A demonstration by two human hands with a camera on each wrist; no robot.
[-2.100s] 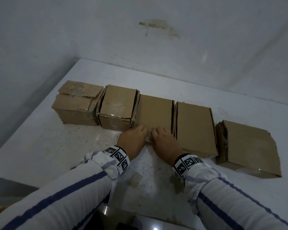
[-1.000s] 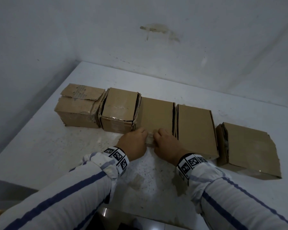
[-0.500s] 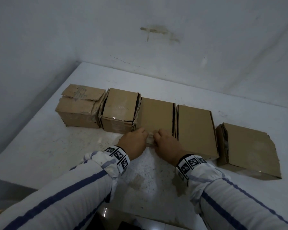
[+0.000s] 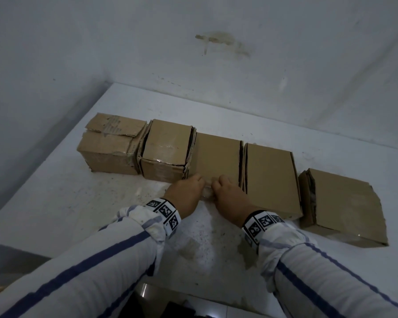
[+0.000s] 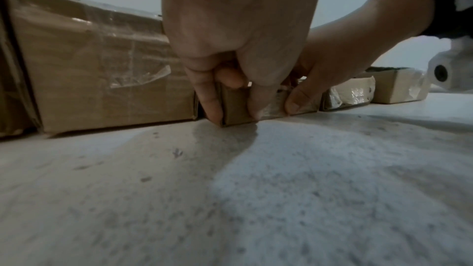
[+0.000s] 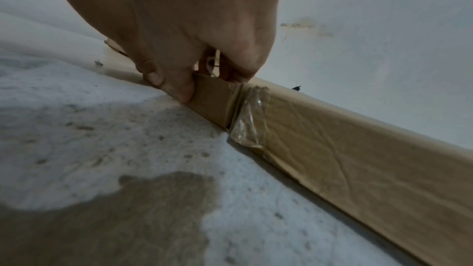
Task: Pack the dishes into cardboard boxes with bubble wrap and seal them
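Five brown cardboard boxes stand in a row on the white table (image 4: pixel 101 214). Both hands are at the near end of the flat middle box (image 4: pixel 217 157). My left hand (image 4: pixel 197 181) has its fingers curled over the box's top edge and left corner, with the thumb (image 5: pixel 257 104) on the front face (image 5: pixel 235 106). My right hand (image 4: pixel 218 182) grips the same end, its thumb (image 6: pixel 179 90) pressing the front face (image 6: pixel 212 102). A crinkled strip of clear tape (image 5: pixel 274 106) lies on that face between the two thumbs. The boxes' contents are hidden.
Left of the middle box are a taller taped box (image 4: pixel 167 150) and a torn-topped box (image 4: pixel 110 145). To its right lie a flat box (image 4: pixel 270 177) with tape at its corner (image 6: pixel 245 126) and a ragged one (image 4: pixel 345 203). Walls close the back and left.
Both hands have stayed at the middle box's near end, thumbs on the tape. Only the head view has shifted slightly.
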